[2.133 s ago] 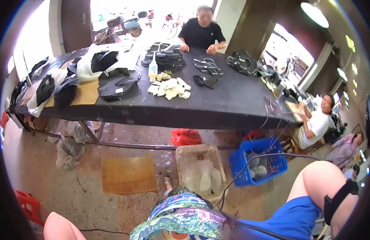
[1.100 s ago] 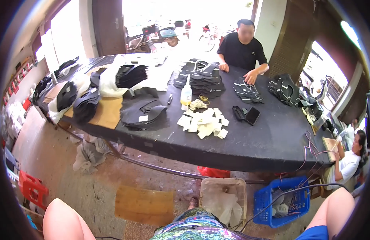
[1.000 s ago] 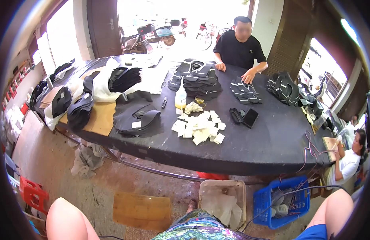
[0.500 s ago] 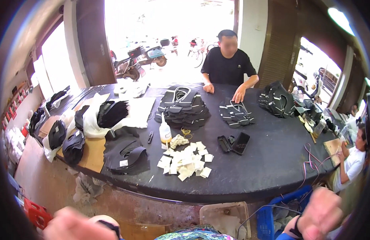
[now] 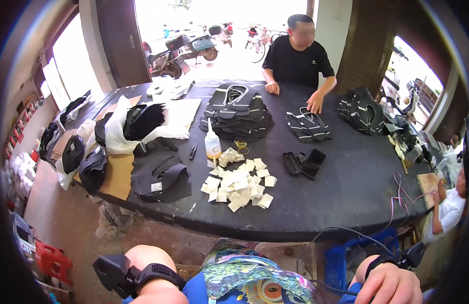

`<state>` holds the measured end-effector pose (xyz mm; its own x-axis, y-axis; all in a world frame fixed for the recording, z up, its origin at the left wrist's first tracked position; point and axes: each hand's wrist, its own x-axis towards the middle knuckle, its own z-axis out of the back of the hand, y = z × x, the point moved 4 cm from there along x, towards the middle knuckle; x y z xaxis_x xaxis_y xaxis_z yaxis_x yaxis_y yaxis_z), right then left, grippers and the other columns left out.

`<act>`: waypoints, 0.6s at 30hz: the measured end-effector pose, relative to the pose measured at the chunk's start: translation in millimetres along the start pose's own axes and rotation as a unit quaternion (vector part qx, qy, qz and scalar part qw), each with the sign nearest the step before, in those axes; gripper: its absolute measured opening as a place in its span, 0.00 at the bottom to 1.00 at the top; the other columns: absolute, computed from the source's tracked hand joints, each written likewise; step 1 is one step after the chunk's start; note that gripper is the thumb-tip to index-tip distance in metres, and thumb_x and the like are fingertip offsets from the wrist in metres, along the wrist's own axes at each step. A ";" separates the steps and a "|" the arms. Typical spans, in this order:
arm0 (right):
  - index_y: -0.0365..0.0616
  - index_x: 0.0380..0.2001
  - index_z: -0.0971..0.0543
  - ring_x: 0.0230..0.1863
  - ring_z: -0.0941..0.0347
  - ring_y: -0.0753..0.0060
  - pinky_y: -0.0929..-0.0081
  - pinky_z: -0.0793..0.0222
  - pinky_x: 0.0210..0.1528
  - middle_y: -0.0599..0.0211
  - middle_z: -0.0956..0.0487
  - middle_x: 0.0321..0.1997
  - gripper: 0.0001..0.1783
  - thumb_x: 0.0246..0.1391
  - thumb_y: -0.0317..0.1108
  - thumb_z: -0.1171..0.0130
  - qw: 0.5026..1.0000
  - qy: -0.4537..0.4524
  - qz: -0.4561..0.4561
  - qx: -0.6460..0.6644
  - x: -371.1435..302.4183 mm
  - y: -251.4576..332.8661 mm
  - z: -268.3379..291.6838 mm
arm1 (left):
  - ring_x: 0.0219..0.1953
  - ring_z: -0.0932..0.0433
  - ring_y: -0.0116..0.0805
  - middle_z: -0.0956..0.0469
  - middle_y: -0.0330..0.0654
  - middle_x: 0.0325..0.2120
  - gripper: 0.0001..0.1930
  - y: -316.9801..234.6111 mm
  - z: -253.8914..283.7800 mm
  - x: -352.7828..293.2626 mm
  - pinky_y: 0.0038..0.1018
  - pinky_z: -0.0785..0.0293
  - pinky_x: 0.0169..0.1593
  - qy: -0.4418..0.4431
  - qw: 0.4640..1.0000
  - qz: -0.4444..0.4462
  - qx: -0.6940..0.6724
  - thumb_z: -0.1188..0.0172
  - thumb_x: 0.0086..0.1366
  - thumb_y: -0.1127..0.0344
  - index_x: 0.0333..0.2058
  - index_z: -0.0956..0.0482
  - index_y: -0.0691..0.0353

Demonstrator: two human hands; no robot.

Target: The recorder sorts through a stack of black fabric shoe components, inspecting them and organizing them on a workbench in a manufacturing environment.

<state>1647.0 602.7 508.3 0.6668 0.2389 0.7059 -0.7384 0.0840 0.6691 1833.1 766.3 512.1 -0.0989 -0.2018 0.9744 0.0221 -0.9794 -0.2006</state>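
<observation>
My left hand (image 5: 158, 296) is at the lower edge, mostly cut off, below a black wrist strap (image 5: 161, 273) with a dark box-shaped device (image 5: 113, 273). Its fingers are out of view. At lower right, my right hand (image 5: 390, 285) hangs with fingers bent downward and slightly apart; the tips run out of the picture. Nothing shows in it. Another black strap with a device (image 5: 409, 258) circles that wrist. Between my hands is patterned, colourful clothing (image 5: 244, 271) with blue sleeves. Nearest my right hand stands a blue plastic basket (image 5: 336, 266).
The black-covered table (image 5: 275, 213) carries cream square pieces (image 5: 239, 185), a squeeze bottle (image 5: 212, 144), stacked black white-trimmed pieces (image 5: 237, 114) and an opened black case (image 5: 310, 163). Across it, a person in black (image 5: 298, 63) touches a smaller stack (image 5: 308, 125). A red stool (image 5: 52, 261) stands at left.
Both my hands have come down and inward from the lower corners. The table sits higher in view and more clothing shows. The person opposite has turned their head toward the right.
</observation>
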 end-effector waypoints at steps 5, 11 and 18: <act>0.51 0.24 0.26 0.30 0.25 0.65 0.74 0.35 0.29 0.59 0.23 0.33 0.13 0.57 0.37 0.59 0.992 0.087 0.048 0.075 26.3 -22.5 -0.5 | 0.43 0.29 0.22 0.26 0.32 0.40 0.11 -39.7 8.8 -50.0 0.21 0.33 0.44 -0.034 0.939 -0.242 0.242 0.54 0.61 0.64 0.39 0.26 0.59; 0.38 0.27 0.25 0.30 0.27 0.68 0.75 0.33 0.32 0.62 0.25 0.29 0.06 0.48 0.30 0.47 0.976 0.186 -0.100 -0.049 0.2 -101.8 19.7 | 0.48 0.32 0.28 0.31 0.36 0.47 0.21 -1.5 66.8 -71.6 0.24 0.36 0.48 0.088 0.869 -0.146 0.465 0.51 0.58 0.60 0.50 0.34 0.57; 0.36 0.36 0.27 0.27 0.34 0.85 0.86 0.36 0.31 0.73 0.28 0.26 0.12 0.44 0.23 0.47 0.747 -0.387 -0.481 -0.245 -128.9 -299.1 63.9 | 0.41 0.29 0.46 0.26 0.49 0.36 0.11 66.2 300.1 -210.7 0.32 0.35 0.47 -0.093 0.674 0.396 0.617 0.44 0.49 0.72 0.34 0.28 0.67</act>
<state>1788.4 484.9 232.0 0.6309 -0.7758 0.0021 0.2992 0.2459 0.9220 2154.0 744.5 323.9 0.5534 -0.5440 0.6307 0.8165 0.2047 -0.5399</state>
